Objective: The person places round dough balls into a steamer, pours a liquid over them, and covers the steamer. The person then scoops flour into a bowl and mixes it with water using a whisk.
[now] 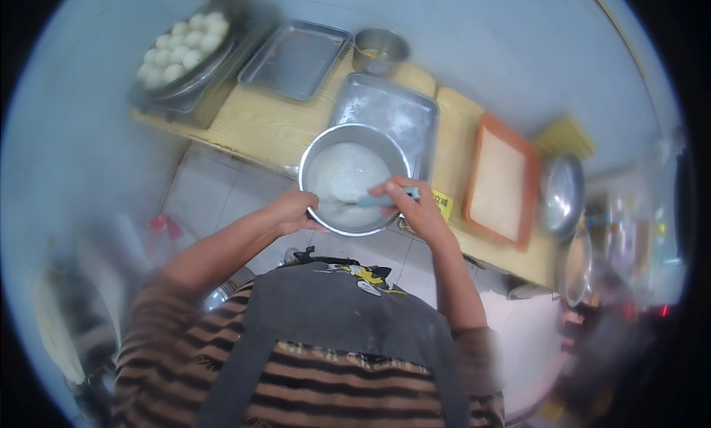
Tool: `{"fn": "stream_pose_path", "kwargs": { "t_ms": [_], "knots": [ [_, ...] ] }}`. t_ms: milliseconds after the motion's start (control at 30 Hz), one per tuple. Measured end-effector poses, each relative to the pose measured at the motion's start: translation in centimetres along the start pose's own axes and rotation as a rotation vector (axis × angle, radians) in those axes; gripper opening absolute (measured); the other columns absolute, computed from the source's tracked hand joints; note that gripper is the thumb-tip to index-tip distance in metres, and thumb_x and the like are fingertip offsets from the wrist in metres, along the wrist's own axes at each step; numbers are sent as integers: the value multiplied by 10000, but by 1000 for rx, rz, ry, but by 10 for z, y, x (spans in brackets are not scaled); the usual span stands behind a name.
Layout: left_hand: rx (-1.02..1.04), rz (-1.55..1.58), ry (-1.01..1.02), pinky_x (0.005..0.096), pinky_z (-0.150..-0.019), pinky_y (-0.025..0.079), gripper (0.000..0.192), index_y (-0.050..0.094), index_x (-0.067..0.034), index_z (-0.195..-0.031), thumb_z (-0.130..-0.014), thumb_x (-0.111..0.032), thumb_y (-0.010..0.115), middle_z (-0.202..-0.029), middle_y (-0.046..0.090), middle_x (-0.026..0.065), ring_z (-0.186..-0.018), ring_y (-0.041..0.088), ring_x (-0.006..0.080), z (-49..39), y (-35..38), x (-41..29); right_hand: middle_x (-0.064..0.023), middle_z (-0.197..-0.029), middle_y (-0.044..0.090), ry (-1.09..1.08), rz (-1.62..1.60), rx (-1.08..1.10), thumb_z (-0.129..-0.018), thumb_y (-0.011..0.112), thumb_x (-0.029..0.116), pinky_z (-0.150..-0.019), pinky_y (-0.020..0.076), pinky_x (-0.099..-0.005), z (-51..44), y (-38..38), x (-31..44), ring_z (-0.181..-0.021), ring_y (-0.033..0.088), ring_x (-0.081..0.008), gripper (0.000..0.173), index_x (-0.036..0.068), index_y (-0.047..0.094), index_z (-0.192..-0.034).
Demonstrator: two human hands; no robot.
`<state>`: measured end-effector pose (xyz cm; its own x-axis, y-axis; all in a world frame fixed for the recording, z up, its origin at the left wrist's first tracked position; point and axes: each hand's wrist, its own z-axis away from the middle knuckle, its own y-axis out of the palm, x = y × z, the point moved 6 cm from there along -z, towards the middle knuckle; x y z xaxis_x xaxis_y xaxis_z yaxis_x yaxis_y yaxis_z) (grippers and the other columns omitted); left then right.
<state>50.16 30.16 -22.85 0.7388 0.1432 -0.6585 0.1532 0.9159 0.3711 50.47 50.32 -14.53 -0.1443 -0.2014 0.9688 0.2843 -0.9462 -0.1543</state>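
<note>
A round metal pot (pixel 311 167) with white, watery contents (pixel 350 169) is tilted toward me at the table's near edge. My left hand (pixel 291 210) grips its rim on the left side, the thumb over the edge. In my right hand (pixel 412 204) is a utensil with a light blue handle (pixel 383 199), held above the pot's right side. Its far end dips into the white contents, so its head is hidden. Behind the pot, and partly covered by it, lies a shallow metal tray (pixel 389 111).
On the wooden table (pixel 266 128) are another metal tray (pixel 297 58), a small metal pot (pixel 380 50) and an orange-rimmed tray (pixel 500 178) of pale contents. A bowl of white, egg-like balls (pixel 183 47) stands far left. Metal bowls (pixel 562 194) sit at the right.
</note>
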Motion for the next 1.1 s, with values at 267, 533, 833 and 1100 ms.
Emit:
{"fn": "stream_pose_path", "kwargs": {
  "t_ms": [267, 533, 833, 1100],
  "knots": [
    [-81, 46, -25, 457, -687, 587, 588, 314, -3, -1324, -752, 54, 439, -1205, 481, 208, -970, 607, 337, -5, -17, 9, -129, -823, 672, -225, 23, 28, -893, 577, 218, -632, 486, -281, -26, 12, 17, -707, 626, -165, 250, -16, 649, -945],
    [-169, 169, 54, 505, -739, 571, 573, 316, 9, -1324, -763, 71, 418, -1201, 485, 202, -995, 599, 363, 41, -48, -29, -91, -835, 671, -373, 258, 75, -899, 568, 231, -622, 487, -266, -65, 53, 53, -715, 619, -140, 270, -17, 656, -961],
    [-112, 160, 114, 504, -745, 574, 616, 257, 17, -1345, -753, 81, 414, -1257, 428, 229, -1018, 585, 385, 71, -157, -106, -113, -866, 672, -664, 382, -37, -894, 569, 219, -623, 502, -251, -140, 139, 127, -748, 621, -116, 254, -13, 665, -858],
    [-210, 135, 219, 514, -737, 576, 615, 248, 13, -1344, -756, 81, 415, -1245, 430, 242, -1032, 572, 398, 96, -258, -184, -69, -874, 679, -386, 532, -61, -884, 592, 169, -652, 518, -258, -210, 202, 187, -780, 613, -125, 193, -4, 677, -894]
  ]
}}
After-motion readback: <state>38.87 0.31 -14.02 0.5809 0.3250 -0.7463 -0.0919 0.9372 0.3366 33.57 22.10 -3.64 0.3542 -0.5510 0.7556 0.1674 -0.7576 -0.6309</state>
